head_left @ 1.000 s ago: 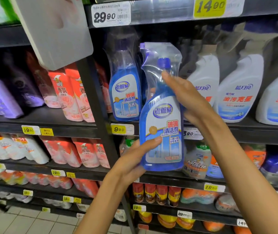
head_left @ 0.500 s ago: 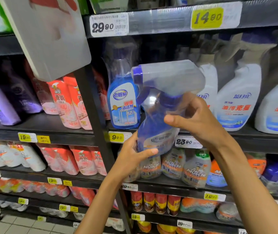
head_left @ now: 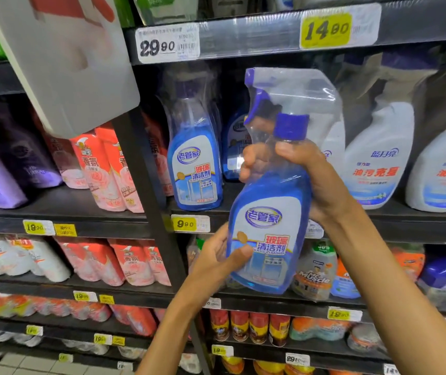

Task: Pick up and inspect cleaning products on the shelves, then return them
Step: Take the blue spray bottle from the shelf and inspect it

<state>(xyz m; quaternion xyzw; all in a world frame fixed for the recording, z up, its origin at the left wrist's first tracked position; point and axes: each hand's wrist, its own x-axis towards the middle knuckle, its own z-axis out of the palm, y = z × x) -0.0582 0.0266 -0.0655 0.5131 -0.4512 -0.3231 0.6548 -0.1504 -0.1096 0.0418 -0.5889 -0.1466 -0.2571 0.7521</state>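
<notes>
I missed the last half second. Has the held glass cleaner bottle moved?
Yes. The held bottle has swung back near upright, label forward, its base now lower against the 9.90 price tag.

Two hands show: the left hand [head_left: 216, 262] at six o'clock, the right hand [head_left: 305, 174] at centre. One glass cleaner bottle [head_left: 266, 226] is held; at least two matching blue bottles [head_left: 194, 169] stand at ten o'clock. Three white spray bottles [head_left: 379, 163] line up at three o'clock. Four red-capped cans [head_left: 249, 331] sit at six o'clock. Two top price tags [head_left: 167, 44] sit at twelve.
</notes>
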